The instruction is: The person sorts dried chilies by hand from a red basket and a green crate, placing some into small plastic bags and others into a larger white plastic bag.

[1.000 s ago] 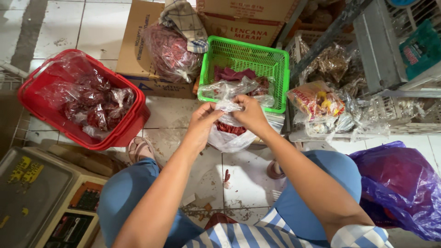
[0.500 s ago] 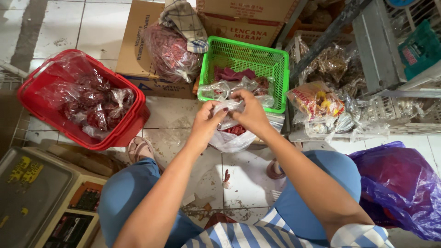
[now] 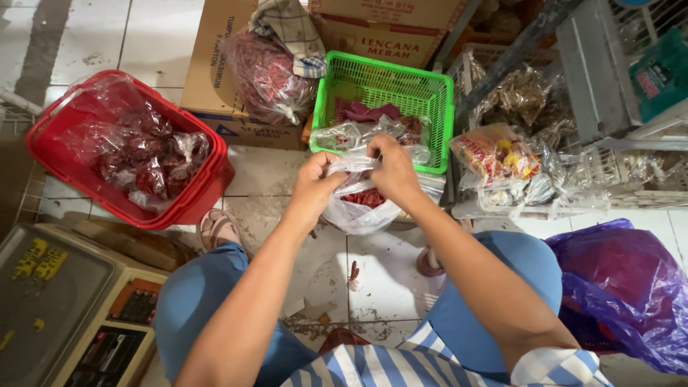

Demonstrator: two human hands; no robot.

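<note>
Both hands, left (image 3: 315,188) and right (image 3: 393,170), grip the neck of a clear bag (image 3: 362,209) of red chillies, held above the floor before the green basket (image 3: 387,89), gathering it closed.

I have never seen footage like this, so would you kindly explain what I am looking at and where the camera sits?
There is no machine here: a seated person wears one camera on the head, looking down past the knees at the floor. The left hand and right hand both grip the top of a clear bag holding dark red pieces. Just beyond it stands a green basket with more small bags. A red basket lined with plastic holds similar red goods on the left. A purple bag lies on the right, cardboard boxes stand behind, and a scale shows at lower left.
</note>
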